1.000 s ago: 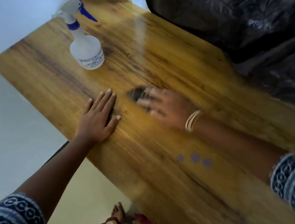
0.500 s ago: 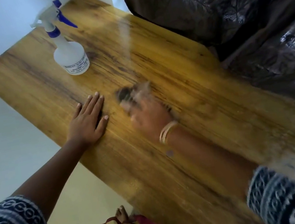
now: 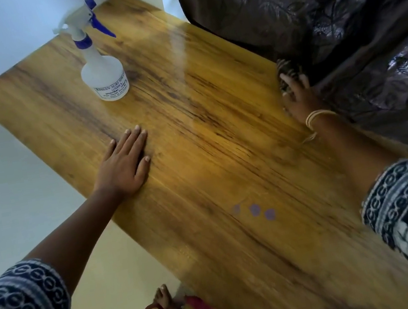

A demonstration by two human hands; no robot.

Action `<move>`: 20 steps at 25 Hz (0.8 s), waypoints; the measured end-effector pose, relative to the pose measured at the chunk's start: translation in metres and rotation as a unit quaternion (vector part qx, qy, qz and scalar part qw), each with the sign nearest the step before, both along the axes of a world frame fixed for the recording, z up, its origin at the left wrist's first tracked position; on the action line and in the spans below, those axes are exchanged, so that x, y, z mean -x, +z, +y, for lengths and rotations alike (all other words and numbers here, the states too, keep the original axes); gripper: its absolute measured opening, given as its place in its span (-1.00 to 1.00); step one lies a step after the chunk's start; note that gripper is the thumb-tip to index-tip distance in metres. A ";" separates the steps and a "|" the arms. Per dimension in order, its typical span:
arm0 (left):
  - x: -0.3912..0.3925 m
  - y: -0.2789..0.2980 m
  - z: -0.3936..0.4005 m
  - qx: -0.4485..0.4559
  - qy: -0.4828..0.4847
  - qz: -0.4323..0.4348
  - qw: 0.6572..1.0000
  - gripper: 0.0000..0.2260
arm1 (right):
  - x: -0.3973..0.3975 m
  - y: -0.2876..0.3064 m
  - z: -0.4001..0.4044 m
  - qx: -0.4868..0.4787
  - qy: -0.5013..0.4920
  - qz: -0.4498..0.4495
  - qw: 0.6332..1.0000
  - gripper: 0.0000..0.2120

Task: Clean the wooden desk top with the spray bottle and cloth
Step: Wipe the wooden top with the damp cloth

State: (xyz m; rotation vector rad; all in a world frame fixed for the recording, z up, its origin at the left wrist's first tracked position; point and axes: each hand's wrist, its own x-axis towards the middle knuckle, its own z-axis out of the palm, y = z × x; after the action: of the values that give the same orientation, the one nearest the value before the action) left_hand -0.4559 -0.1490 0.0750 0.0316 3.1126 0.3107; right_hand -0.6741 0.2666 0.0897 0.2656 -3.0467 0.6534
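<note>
We see the wooden desk top point(image 3: 211, 153), a long glossy plank of yellow-brown grain with dark streaks and a pale sheen running down its far half. The spray bottle point(image 3: 103, 74) stands upright near the far left corner, translucent white with a printed label low on its body and a blue collar, trigger and nozzle tip. The cloth point(image 3: 286, 77) is a dark bunched piece at the right edge of the top, blurred, so its texture escapes us.

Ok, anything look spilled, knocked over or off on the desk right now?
Nothing stands out. The spray bottle stands upright on the desk top, no puddles show, and the three purple dots look like lens glare, not stains.
</note>
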 end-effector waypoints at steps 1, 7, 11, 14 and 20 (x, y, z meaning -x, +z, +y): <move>0.001 0.000 0.000 -0.005 0.000 0.001 1.000 -0.42 | 0.004 0.001 -0.001 0.007 -0.047 -0.036 0.998 -0.52; 0.002 0.000 -0.001 -0.023 -0.004 0.007 1.000 -0.43 | -0.120 0.001 -0.129 -0.076 0.172 0.104 0.977 -0.52; -0.002 -0.002 -0.002 -0.017 -0.006 0.012 1.000 -0.43 | -0.264 -0.008 -0.196 -0.058 0.405 0.052 0.911 -0.51; -0.003 0.000 -0.003 -0.012 -0.010 0.017 1.000 -0.44 | -0.252 -0.008 -0.184 -0.058 0.512 0.065 0.855 -0.51; -0.006 0.001 -0.002 -0.022 -0.005 0.002 1.000 -0.45 | -0.075 -0.001 -0.104 -0.103 0.185 0.072 0.975 -0.51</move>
State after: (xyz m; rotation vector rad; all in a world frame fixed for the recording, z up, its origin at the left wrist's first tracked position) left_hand -0.4497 -0.1511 0.0760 0.0489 3.1089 0.3810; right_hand -0.5991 0.1628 0.0885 0.8596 -2.9431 0.3050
